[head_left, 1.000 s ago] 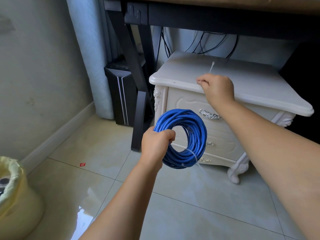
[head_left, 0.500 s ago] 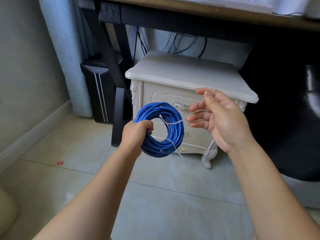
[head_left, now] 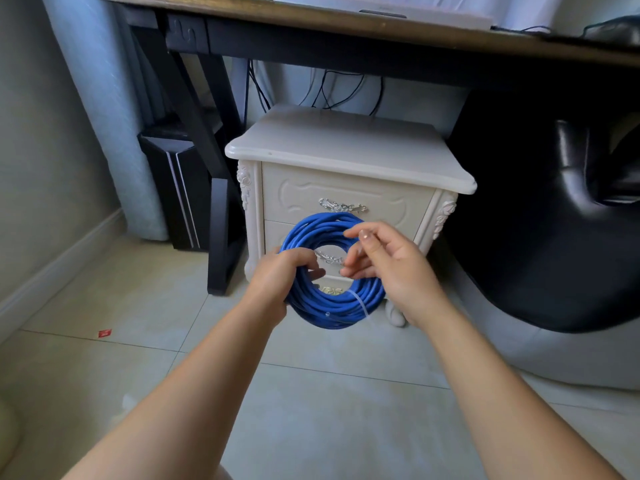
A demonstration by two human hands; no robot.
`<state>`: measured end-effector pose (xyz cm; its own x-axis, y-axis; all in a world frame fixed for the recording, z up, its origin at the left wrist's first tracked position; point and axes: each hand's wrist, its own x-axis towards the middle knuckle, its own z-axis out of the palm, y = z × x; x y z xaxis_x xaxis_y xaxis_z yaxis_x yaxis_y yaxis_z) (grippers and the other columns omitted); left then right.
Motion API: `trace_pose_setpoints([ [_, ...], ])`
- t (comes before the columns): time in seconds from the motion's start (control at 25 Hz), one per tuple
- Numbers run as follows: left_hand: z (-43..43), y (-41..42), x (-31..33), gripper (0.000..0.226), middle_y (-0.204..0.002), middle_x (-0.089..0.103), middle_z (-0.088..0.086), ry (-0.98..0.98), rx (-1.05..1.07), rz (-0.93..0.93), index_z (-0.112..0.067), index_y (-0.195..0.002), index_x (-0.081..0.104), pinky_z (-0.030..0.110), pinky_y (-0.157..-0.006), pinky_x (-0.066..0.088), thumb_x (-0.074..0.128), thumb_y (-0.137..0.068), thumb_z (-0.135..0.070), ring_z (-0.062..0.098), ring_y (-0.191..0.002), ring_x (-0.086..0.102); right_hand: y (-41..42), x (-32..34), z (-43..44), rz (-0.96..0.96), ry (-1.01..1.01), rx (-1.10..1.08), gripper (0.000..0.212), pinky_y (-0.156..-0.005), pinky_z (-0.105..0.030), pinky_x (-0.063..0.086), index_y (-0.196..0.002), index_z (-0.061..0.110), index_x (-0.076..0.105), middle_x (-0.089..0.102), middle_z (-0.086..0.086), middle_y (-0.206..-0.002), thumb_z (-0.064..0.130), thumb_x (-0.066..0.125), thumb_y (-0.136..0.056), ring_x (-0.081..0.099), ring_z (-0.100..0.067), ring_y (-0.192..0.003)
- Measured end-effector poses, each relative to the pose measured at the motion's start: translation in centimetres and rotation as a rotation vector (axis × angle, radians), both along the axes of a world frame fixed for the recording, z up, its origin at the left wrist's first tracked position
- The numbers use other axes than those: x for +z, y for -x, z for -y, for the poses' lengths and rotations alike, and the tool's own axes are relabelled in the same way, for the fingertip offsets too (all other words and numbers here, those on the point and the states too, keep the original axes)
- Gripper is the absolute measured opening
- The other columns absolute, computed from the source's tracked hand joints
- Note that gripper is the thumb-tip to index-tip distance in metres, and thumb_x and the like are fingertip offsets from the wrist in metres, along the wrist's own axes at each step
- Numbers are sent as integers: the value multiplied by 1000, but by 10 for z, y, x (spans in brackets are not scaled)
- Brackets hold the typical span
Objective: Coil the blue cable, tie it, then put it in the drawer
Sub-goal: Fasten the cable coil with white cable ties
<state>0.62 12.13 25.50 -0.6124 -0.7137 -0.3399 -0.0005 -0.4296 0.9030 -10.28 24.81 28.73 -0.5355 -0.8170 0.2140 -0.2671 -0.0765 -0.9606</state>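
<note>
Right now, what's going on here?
A person's left hand grips the coiled blue cable in front of a white nightstand. The right hand is at the coil's right side, fingers pinched, apparently on a thin pale tie, though that part is blurred. A second tie already wraps the coil's lower part. The nightstand's top drawer is shut, so the cable is not stowed yet.

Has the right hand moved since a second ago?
Yes, the right hand came down off the nightstand top to the blue cable.
</note>
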Motion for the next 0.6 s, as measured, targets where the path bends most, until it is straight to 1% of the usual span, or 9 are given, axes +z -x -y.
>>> trace_pose_setpoints([
  [0.08, -7, 4, 0, 41, -94, 69, 11, -21, -96, -30, -2, -112, 64, 52, -96, 52, 65, -71, -2, 27, -93, 73, 0, -9, -1, -124, -6, 7, 23, -82, -28, 56, -98, 24, 64, 65, 4, -76, 17, 43, -104, 68, -21, -83],
  [0.12, -9, 6, 0, 48, -96, 70, 12, -4, -135, -46, -1, -114, 64, 52, -97, 51, 66, -66, -4, 29, -96, 72, 0, -13, -2, -166, -17, 12, 23, -85, -25, 54, -98, 25, 65, 65, 5, -79, 18, 43, -104, 67, -17, -87],
  [0.16, -11, 8, -1, 56, -96, 70, 13, 13, -156, -63, 0, -118, 61, 50, -94, 52, 68, -63, -5, 29, -98, 72, -1, -15, -2, -189, -26, 11, 24, -87, -23, 53, -98, 27, 65, 65, 6, -82, 18, 44, -104, 66, -12, -89],
  [0.24, -11, 11, -3, 70, -92, 69, 9, 25, -149, -92, -6, -128, 54, 41, -82, 54, 69, -60, -3, 25, -89, 70, -1, -18, -1, -202, -20, -1, 24, -90, -23, 51, -98, 31, 65, 66, 8, -86, 18, 45, -103, 66, -8, -92],
  [0.28, -11, 12, -3, 75, -87, 68, 7, 23, -144, -109, -13, -131, 51, 36, -79, 52, 69, -59, -1, 22, -81, 68, -1, -18, -1, -201, -11, 2, 26, -91, -24, 51, -98, 32, 65, 67, 7, -87, 16, 45, -103, 66, -9, -93],
  [0.36, -11, 14, -5, 85, -80, 68, 3, 15, -147, -142, -28, -136, 45, 30, -78, 48, 67, -60, 4, 17, -71, 64, 0, -20, -2, -193, -2, 13, 27, -92, -24, 51, -100, 32, 64, 69, 4, -90, 13, 46, -103, 67, -11, -94],
  [0.4, -10, 14, -5, 88, -81, 70, 1, 25, -151, -152, -31, -138, 43, 28, -79, 47, 67, -64, 8, 15, -71, 65, 0, -21, -2, -185, -1, 8, 26, -92, -25, 52, -101, 31, 63, 70, 4, -91, 11, 46, -102, 68, -11, -95],
  [0.48, -9, 14, -5, 82, -88, 73, 1, 65, -152, -154, -32, -138, 45, 27, -80, 48, 64, -73, 14, 14, -76, 68, 2, -25, -1, -142, 21, -41, 17, -90, -28, 54, -103, 23, 60, 73, 2, -93, 9, 49, -101, 70, -13, -95],
  [0.6, -6, 13, -5, 77, -102, 72, 7, 105, -134, -156, -28, -136, 54, 31, -86, 48, 64, -73, 14, 19, -91, 66, 1, -27, 2, -27, 91, -157, 6, -83, -33, 58, -96, 11, 56, 75, -5, -93, 5, 55, -98, 74, -18, -87],
])
